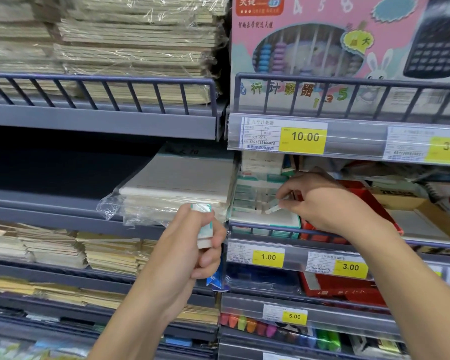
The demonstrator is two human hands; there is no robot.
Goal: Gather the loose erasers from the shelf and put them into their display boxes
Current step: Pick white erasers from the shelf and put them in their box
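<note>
Much of the display box (264,203) is hard to read; motion blur softens its green-and-white rows, and the right hand (320,201) covers its right side; the red box (369,203) beside it is half hidden behind that wrist, and the wire rail (265,227) crosses the front of both. The right hand pinches one small white eraser (273,208) between thumb and fingertips, tilted, low over the box's open front part; whether it touches the box I cannot tell. The left hand (192,245) is clenched around a small stack of erasers (204,224); only their white and teal edges peep out above the thumb and beside the fingers, so their number is unclear; this hand hangs left of the box, in front of a plastic-wrapped pack of white paper (177,188) on the shelf. Below, a yellow price tag (268,257) reads 1.00.
</note>
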